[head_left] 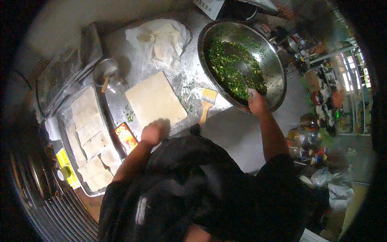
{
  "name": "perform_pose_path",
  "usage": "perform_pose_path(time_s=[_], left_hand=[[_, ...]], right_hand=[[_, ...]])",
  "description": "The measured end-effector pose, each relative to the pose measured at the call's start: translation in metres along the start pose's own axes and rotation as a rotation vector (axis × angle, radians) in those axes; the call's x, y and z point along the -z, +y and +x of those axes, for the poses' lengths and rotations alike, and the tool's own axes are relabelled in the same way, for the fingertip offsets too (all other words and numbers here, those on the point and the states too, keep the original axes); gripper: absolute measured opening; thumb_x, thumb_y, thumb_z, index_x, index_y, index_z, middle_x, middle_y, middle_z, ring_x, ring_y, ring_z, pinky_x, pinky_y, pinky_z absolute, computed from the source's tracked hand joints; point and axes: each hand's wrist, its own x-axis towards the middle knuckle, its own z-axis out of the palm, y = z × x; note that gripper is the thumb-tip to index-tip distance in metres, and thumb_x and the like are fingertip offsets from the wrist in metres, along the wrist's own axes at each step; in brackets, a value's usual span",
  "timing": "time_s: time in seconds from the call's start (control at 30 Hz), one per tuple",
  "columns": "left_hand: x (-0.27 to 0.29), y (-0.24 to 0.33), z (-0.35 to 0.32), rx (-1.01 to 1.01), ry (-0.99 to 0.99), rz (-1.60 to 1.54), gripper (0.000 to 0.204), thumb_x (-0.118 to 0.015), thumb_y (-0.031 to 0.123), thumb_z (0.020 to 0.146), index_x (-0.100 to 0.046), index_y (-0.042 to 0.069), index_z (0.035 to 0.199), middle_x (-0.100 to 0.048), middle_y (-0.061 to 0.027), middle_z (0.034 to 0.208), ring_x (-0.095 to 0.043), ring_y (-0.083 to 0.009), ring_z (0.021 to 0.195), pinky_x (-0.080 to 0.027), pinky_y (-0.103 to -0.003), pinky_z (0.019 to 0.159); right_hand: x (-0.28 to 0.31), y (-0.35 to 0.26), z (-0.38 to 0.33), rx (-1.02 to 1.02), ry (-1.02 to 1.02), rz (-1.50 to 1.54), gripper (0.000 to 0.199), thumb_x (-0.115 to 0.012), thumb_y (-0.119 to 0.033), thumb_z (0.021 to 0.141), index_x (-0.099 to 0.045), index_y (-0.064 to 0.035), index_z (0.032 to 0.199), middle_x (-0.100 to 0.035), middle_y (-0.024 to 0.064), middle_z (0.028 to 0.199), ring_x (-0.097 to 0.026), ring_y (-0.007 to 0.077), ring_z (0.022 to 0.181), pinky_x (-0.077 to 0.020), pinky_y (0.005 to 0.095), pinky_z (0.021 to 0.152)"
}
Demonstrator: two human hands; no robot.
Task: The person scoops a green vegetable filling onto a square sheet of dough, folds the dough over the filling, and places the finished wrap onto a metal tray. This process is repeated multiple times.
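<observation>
Clock: centred on the dough sheet, 12 pointing away from us.
Dough sheet: (157, 99) pale square, lying flat on the metal table (242, 141) in front of us, its 6 o'clock edge by our left hand.
Left hand: (152, 132) at 6, over the sheet's near edge. Fingers look bent; we can't tell if they pinch or press on it.
Right hand: (257, 101) at 3, over the bowl's near rim. Fingers closed round the spoon.
Spoon: (246, 83) handle in our grip, far end in the greens.
Bowl: (273, 70) steel, wide, at 2. We see its inside.
Greens: (229, 60) chopped, heaped mostly on the bowl's left side.
Brush: (209, 95) at 3, wood handle toward us, between sheet and bowl.
Bag: (133, 35) white plastic, at 12, pale dough in it.
Pot: (113, 64) small, metal, at 10, wooden handle sticking out.
Tray: (93, 195) at 8, dough pieces (89, 125) laid in it, some overlapping.
Pack: (126, 138) red, at 7, between tray and our left hand.
</observation>
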Motion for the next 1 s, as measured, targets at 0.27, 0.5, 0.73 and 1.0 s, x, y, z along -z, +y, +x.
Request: perform_pose_path(time_s=[0.27, 0.5, 0.73, 1.0], left_hand=[[-0.003, 0.009, 0.011, 0.104, -0.113, -0.040, 0.026, -0.061, 0.032, 0.093, -0.062, 0.015, 0.112, -0.066, -0.0146, 0.109, -0.066, -0.0359, 0.102, -0.053, -0.048, 0.088], [-0.013, 0.015, 0.023, 0.201, -0.105, 0.030, 0.027, -0.058, 0.036, 0.095, -0.067, 0.014, 0.108, -0.069, -0.0157, 0.104, -0.067, -0.0359, 0.102, -0.054, -0.047, 0.089], [-0.026, 0.006, 0.024, 0.506, -0.148, -0.056, 0.038, -0.060, 0.037, 0.096, -0.068, 0.008, 0.119, -0.070, -0.0180, 0.117, -0.067, -0.0347, 0.108, -0.053, -0.044, 0.094], [-0.035, 0.001, 0.032, 0.437, -0.133, -0.001, 0.025, -0.065, 0.033, 0.092, -0.070, 0.014, 0.108, -0.072, -0.0109, 0.112, -0.068, -0.0303, 0.105, -0.054, -0.043, 0.090]], right_hand=[[-0.059, 0.073, 0.169, -0.287, 0.016, 0.217, 0.040, -0.059, -0.021, 0.097, -0.058, -0.0003, 0.132, -0.071, 0.0234, 0.095, -0.068, 0.0391, 0.077, -0.0530, 0.0505, 0.067], [-0.071, 0.034, 0.251, 0.093, -0.008, -0.025, 0.049, -0.062, -0.029, 0.099, -0.057, -0.0096, 0.143, -0.068, 0.0301, 0.115, -0.067, 0.0418, 0.109, -0.0533, 0.0490, 0.092], [-0.004, 0.033, 0.160, 0.182, -0.425, -0.224, 0.061, -0.061, -0.023, 0.098, -0.042, -0.0184, 0.155, -0.070, 0.0271, 0.107, -0.068, 0.0453, 0.093, -0.0542, 0.0533, 0.084], [-0.014, 0.068, 0.197, 0.066, -0.260, -0.328, 0.059, -0.059, -0.019, 0.097, -0.043, -0.0199, 0.154, -0.071, 0.0255, 0.098, -0.067, 0.0463, 0.085, -0.0535, 0.0559, 0.079]])
